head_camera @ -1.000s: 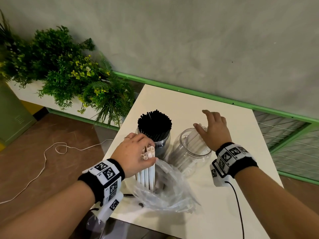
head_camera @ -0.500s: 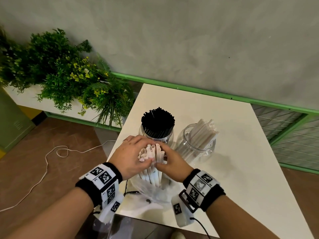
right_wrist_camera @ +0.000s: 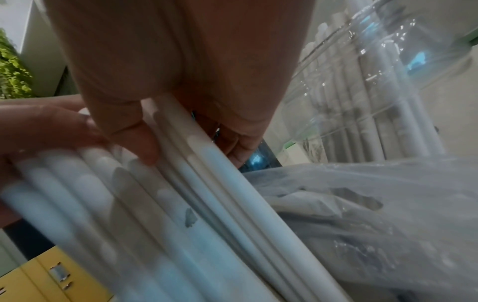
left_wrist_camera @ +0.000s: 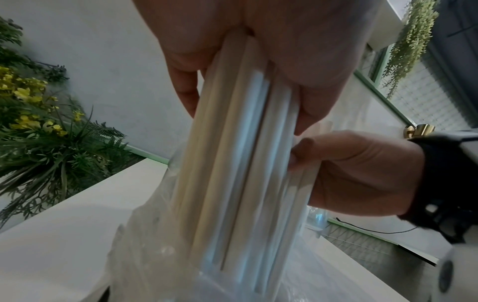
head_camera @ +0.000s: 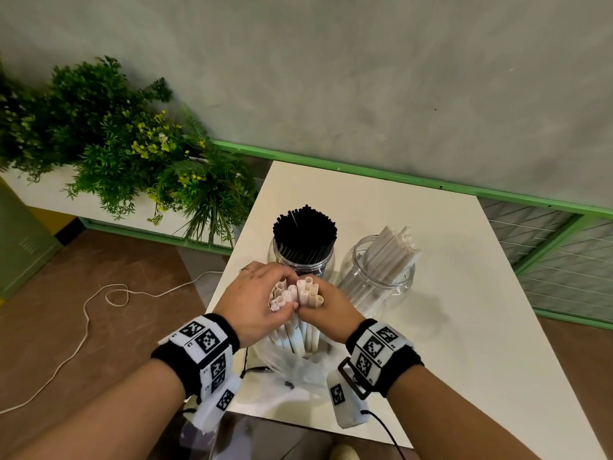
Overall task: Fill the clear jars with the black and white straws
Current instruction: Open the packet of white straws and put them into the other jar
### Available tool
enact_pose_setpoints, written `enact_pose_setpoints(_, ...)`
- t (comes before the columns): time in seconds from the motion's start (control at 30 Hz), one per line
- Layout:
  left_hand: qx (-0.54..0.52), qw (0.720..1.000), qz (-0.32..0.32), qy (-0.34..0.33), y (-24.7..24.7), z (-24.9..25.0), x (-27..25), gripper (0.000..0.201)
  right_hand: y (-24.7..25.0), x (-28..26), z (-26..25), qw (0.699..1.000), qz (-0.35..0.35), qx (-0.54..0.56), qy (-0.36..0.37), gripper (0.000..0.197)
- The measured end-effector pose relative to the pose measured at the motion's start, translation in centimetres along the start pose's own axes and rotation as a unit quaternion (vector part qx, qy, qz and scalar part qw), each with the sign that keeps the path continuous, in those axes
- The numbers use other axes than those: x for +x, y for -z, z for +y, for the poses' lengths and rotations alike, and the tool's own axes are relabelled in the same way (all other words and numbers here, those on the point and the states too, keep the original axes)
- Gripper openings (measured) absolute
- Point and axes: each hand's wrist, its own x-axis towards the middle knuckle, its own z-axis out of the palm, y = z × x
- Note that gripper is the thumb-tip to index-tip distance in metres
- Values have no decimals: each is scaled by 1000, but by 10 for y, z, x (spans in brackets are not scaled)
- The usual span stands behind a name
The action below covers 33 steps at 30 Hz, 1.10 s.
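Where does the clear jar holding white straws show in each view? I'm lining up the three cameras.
Head: the clear plastic jar of white straws stands on the white table, right of centre, beyond the right hand.
Left wrist: not clearly in it.
Right wrist: upper right, close and large.
Shared landmark: the bundle of white straws gripped by both hands.

The right hand [right_wrist_camera: 165, 77] gripped white straws [right_wrist_camera: 207, 200] beside a clear jar [right_wrist_camera: 388, 92] and crumpled plastic bag [right_wrist_camera: 375, 204].
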Motion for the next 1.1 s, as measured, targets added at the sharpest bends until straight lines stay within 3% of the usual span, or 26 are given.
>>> enact_pose_setpoints(0.2, 16, 999, 20, -21, -2, -8, 2, 31, -3, -7, -2, 998, 52, -2, 46, 13)
enact_pose_setpoints(0.4, 36, 999, 21, -24, -3, -5, 3, 36, 0, -30, 0, 974, 144, -91, 151, 58)
enact_pose_setpoints(0.53, 45, 999, 18, -20, -5, -1, 7, 40, 4, -24, 2, 939, 184, -179, 229, 42)
enact_pose_setpoints(0.73, 51, 999, 4, -9, -6, 2, 10, 43, 9, -23, 9, 940, 198, -200, 193, 38)
enact_pose_setpoints(1.0, 49, 998, 17, -20, -5, 5, 11, 40, 21, -30, 11, 922, 215, -216, 238, 28)
enact_pose_setpoints(1.1, 47, 999, 18, -21, -6, 5, 12, 39, 22, -38, 20, 922, 214, -234, 222, 26)
